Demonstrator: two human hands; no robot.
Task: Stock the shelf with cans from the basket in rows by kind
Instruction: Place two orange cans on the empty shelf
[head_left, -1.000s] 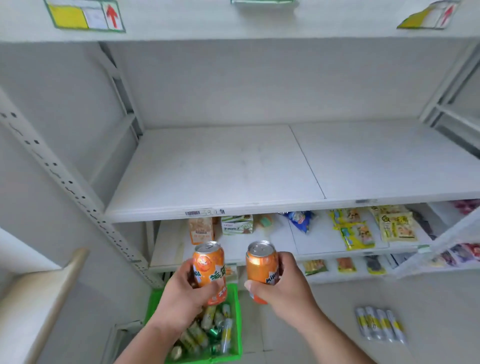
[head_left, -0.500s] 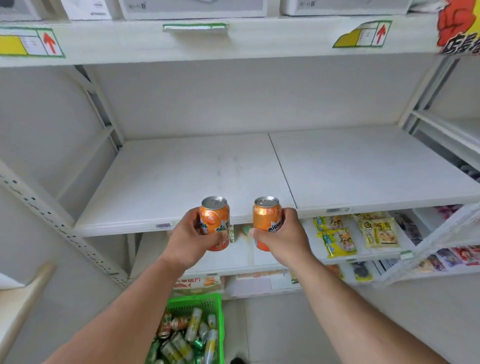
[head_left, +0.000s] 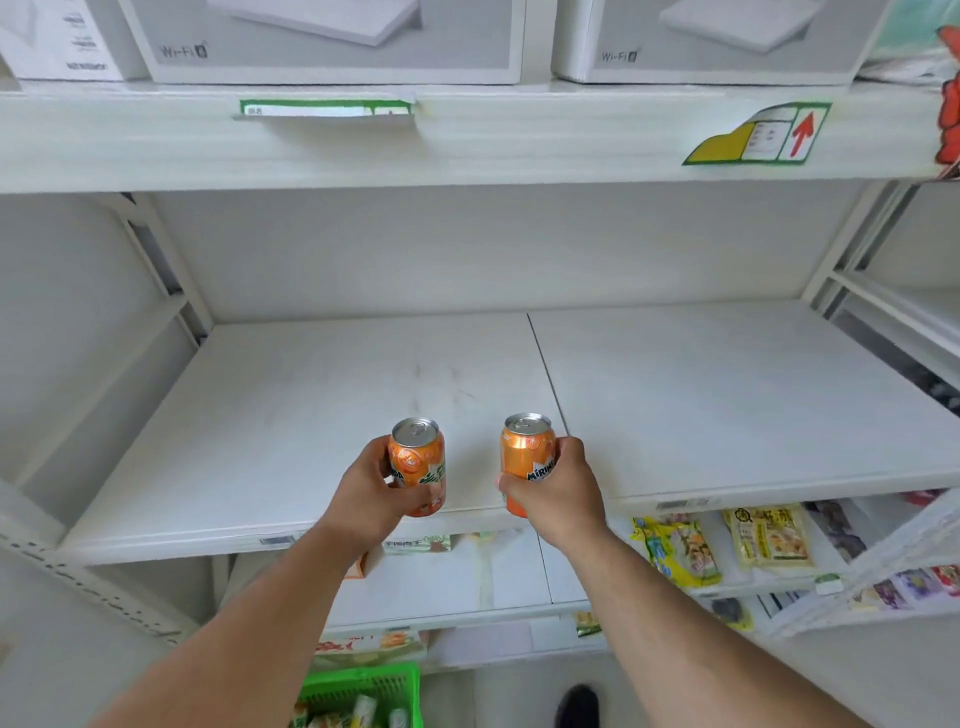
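Note:
My left hand (head_left: 371, 493) grips an orange can (head_left: 418, 460) upright, and my right hand (head_left: 558, 491) grips a second orange can (head_left: 525, 457) labelled Mirinda. Both cans hang just above the front edge of the white middle shelf (head_left: 311, 405), near its centre seam. Nothing stands on that shelf. The green basket (head_left: 363, 680) with several more cans sits on the floor below, between my forearms, mostly cut off by the frame's bottom edge.
White Wi-Fi boxes (head_left: 322, 36) line the shelf above. Snack packets (head_left: 675, 551) lie on the lower shelves to the right. A perforated upright (head_left: 78, 577) runs down the left side. A dark shoe (head_left: 577, 704) shows on the floor.
Both hands rose from over the basket up to the middle shelf's front edge, carrying the two orange cans. The view tilted upward, so the basket dropped to the bottom of the frame.

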